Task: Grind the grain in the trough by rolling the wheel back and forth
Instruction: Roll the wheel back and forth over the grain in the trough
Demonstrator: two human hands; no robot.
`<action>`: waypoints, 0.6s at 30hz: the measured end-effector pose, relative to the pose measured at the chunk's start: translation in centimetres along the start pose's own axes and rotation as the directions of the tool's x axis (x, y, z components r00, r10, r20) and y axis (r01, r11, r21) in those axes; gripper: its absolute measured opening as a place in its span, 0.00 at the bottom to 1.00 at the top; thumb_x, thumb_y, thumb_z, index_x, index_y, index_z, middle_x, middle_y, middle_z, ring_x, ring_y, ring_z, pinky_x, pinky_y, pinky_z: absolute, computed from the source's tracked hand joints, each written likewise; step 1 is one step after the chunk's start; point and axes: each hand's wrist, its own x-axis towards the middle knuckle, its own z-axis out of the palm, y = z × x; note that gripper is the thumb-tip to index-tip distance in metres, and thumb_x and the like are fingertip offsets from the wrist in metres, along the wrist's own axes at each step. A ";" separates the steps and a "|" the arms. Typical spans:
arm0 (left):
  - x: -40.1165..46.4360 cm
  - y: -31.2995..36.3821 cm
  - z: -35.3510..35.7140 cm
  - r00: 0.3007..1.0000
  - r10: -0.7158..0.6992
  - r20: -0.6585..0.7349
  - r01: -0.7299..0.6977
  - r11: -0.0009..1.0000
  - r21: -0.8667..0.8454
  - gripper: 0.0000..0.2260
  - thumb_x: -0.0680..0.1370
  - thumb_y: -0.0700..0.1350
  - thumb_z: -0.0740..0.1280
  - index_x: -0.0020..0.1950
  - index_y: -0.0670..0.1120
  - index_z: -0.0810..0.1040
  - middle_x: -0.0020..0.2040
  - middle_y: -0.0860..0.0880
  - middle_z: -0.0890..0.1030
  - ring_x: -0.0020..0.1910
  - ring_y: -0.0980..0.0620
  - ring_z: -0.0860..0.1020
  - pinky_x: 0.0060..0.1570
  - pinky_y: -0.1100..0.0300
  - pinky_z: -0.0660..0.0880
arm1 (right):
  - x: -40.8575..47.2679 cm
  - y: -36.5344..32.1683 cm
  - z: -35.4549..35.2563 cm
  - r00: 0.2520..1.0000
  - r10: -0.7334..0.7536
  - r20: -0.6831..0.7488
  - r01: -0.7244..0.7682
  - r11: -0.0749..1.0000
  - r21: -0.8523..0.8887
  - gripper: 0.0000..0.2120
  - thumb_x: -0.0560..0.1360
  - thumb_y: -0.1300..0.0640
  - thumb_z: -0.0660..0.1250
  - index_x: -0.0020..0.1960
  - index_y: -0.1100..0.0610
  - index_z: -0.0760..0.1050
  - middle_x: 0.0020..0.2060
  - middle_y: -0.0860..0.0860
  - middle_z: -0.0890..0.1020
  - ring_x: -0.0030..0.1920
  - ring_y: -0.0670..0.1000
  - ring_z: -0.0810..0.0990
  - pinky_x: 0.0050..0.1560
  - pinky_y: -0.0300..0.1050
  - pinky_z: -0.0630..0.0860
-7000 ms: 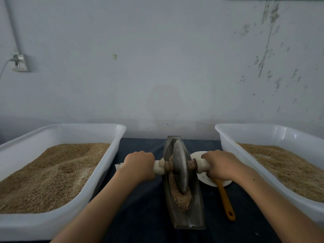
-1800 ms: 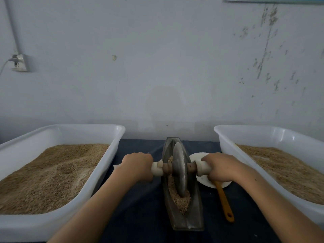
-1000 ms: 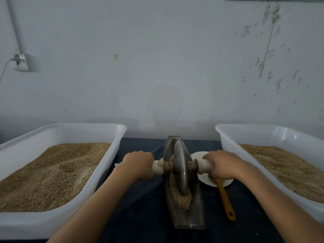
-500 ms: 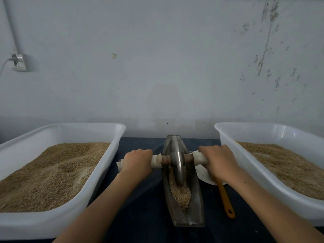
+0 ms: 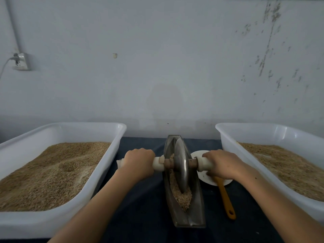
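Observation:
A narrow metal trough (image 5: pixel 197 214) lies lengthwise on the dark table, its near end towards me. Crushed grain (image 5: pixel 181 197) fills its middle and near part. A metal wheel (image 5: pixel 181 165) stands upright in the trough on an axle with white handles at both ends. My left hand (image 5: pixel 138 164) grips the left handle. My right hand (image 5: pixel 222 163) grips the right handle (image 5: pixel 204 164). The wheel sits in the middle to far half of the trough.
A white tub (image 5: pixel 112 137) of grain stands at the left, another white tub (image 5: pixel 226 137) of grain at the right. A white dish (image 5: pixel 205 178) with an orange-handled tool (image 5: pixel 226 200) lies right of the trough. The wall rises just behind the table.
Half a second ago the wheel was at the far end of the trough; it has rolled back towards me, both hands coming with it.

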 end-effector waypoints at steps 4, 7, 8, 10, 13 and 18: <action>-0.1 0.3 0.9 0.982 -0.047 -0.181 0.043 0.999 -0.025 0.06 0.77 0.49 0.64 0.52 0.50 0.71 0.48 0.51 0.79 0.41 0.53 0.73 0.39 0.59 0.65 | 0.6 0.0 1.8 0.936 -0.009 -0.351 -0.001 1.000 -0.027 0.05 0.76 0.53 0.65 0.46 0.45 0.70 0.44 0.45 0.79 0.45 0.47 0.75 0.53 0.43 0.69; 0.0 0.1 1.4 0.980 -0.062 -0.191 0.048 0.996 -0.074 0.05 0.77 0.49 0.64 0.50 0.51 0.70 0.47 0.52 0.79 0.38 0.55 0.70 0.39 0.60 0.65 | 1.0 -0.2 2.3 0.892 -0.056 -0.448 0.007 0.994 -0.111 0.06 0.76 0.55 0.64 0.45 0.46 0.68 0.44 0.45 0.77 0.46 0.48 0.74 0.48 0.43 0.63; 0.0 0.0 1.4 0.983 -0.062 -0.174 0.047 0.995 -0.086 0.05 0.77 0.49 0.64 0.50 0.51 0.71 0.47 0.52 0.79 0.39 0.55 0.70 0.39 0.60 0.66 | 0.9 -0.2 2.2 0.893 -0.062 -0.446 0.010 0.993 -0.119 0.06 0.76 0.55 0.64 0.45 0.46 0.68 0.44 0.45 0.77 0.46 0.49 0.74 0.48 0.43 0.62; 0.0 -0.1 1.2 0.991 -0.063 -0.115 0.052 0.994 -0.096 0.05 0.76 0.49 0.65 0.50 0.51 0.72 0.47 0.52 0.79 0.40 0.54 0.71 0.41 0.60 0.67 | 0.8 -0.4 1.8 0.908 -0.063 -0.413 0.010 0.991 -0.130 0.06 0.76 0.55 0.64 0.46 0.46 0.68 0.44 0.45 0.78 0.47 0.49 0.75 0.50 0.44 0.65; -0.1 -0.1 0.5 1.000 -0.029 -0.003 0.029 0.997 -0.068 0.08 0.75 0.49 0.67 0.52 0.49 0.74 0.48 0.50 0.79 0.42 0.53 0.74 0.43 0.59 0.70 | 0.4 -0.4 0.5 0.974 -0.034 -0.224 0.014 0.996 -0.087 0.08 0.75 0.56 0.66 0.47 0.46 0.67 0.46 0.47 0.79 0.48 0.49 0.77 0.48 0.42 0.68; -0.4 0.0 -0.8 0.991 0.010 0.130 -0.006 1.000 -0.028 0.14 0.73 0.50 0.69 0.57 0.47 0.75 0.49 0.49 0.79 0.46 0.51 0.77 0.47 0.58 0.73 | -0.2 0.1 -1.1 0.995 -0.002 0.097 0.006 0.999 -0.039 0.09 0.72 0.57 0.69 0.46 0.46 0.71 0.44 0.48 0.80 0.45 0.48 0.78 0.36 0.38 0.68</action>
